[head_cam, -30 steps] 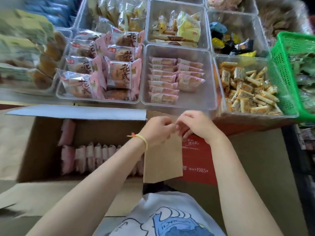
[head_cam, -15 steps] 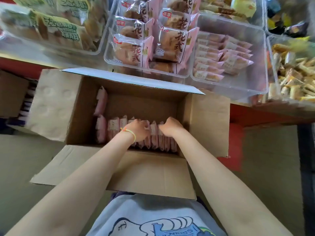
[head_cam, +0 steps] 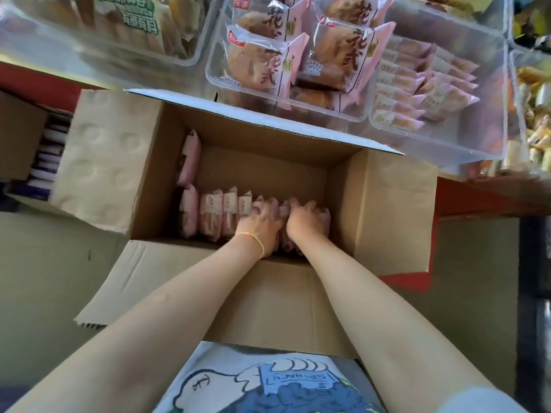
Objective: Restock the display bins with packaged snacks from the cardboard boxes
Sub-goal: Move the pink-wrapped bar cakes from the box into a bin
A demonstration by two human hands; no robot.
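Observation:
An open cardboard box [head_cam: 393,210] stands below the shelf, with a row of pink snack packets [head_cam: 220,213] upright along its near wall. Both my hands are down inside it. My left hand [head_cam: 262,225], a yellow cord on its wrist, has its fingers curled into the packets at the row's right part. My right hand [head_cam: 304,219] grips the packets just beside it, fingers dug between them. Above, a clear display bin [head_cam: 483,135] holds the same small pink packets [head_cam: 417,84] in its left half.
A clear bin [head_cam: 217,76] of large pink bread packs sits left of that bin, and another with green-labelled packs is further left. A second open box [head_cam: 18,135] with purple packs stands at the left. The box flaps [head_cam: 98,156] splay outward.
My hands dropped from the box flap at the shelf edge into the box and closed on the packet row. The view tilted down and came closer.

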